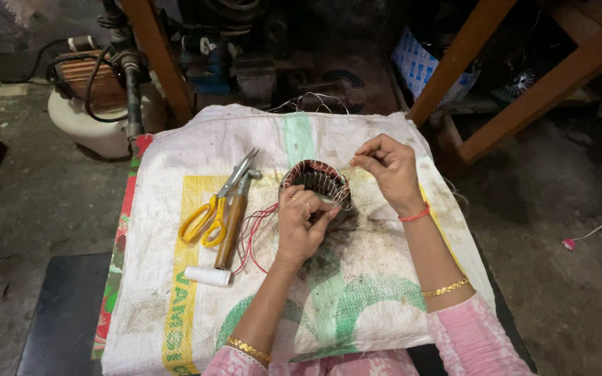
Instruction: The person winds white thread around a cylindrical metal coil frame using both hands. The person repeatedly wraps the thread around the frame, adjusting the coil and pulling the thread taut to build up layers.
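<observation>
A round motor stator (318, 179) with copper windings sits in the middle of a white woven sack (357, 299). My left hand (301, 223) rests on its near rim, fingers curled against the winding. Just to the right of and above the stator, my right hand (388, 169) has its fingertips pinched on a thin thread or wire that is barely visible. Thin red wires (256, 233) trail from the stator toward the left.
Yellow-handled scissors (214, 209), a wooden-handled hammer (235, 223) and a white thread spool (207, 276) lie left of the stator. Wooden bench legs (454, 63) rise at the back right. A white motor housing with cables (95, 118) stands at the back left.
</observation>
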